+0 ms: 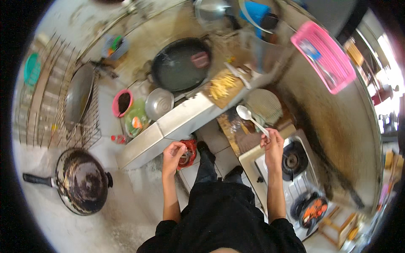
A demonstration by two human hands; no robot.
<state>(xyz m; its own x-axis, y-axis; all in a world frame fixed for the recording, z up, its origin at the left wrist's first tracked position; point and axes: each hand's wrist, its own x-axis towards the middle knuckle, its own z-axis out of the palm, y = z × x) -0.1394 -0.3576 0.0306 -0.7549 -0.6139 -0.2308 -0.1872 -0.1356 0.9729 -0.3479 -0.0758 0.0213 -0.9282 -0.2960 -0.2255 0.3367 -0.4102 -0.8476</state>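
My right hand (273,145) grips a metal spoon (252,118) by its handle, with the bowl pointing up and to the left. It is held over the gas stove (270,166), near one burner (292,160). My left hand (174,156) is closed in a pinch; what its fingers hold, if anything, cannot be made out. Just beside it shows a red plastic bag or lining (190,155), and I cannot tell whether the hand touches it. On the far burner a small pan (313,211) holds orange and red pieces of food.
Along the counter ledge stand a large dark pan (179,63), a metal bowl (159,104) and a board with pale yellow strips (223,86) beside a knife (237,75). A blackened frying pan (82,181) lies left. A pink basket (325,57) sits on the right wall ledge.
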